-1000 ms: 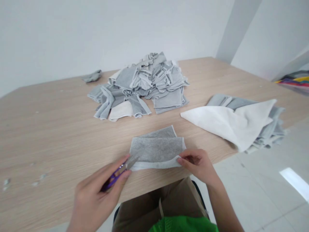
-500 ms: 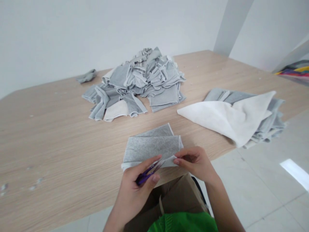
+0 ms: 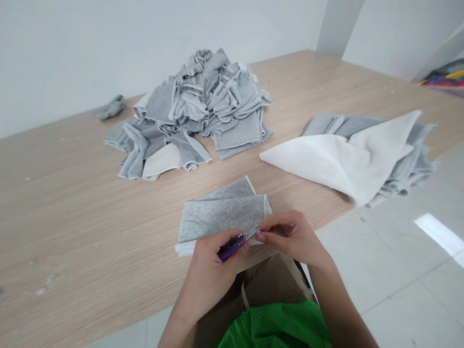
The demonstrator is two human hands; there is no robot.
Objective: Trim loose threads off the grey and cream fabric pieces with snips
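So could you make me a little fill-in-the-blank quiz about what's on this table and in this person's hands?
1. The left hand grips a small cutting tool with ____ handles.
2. The right hand pinches the near edge of a folded ____ cloth.
3. The biggest heap of cloth pieces lies on the ____ side of the wooden table.
4. At the table's right edge, a ____ cloth tops a grey stack.

Missing words: purple; grey; far; white
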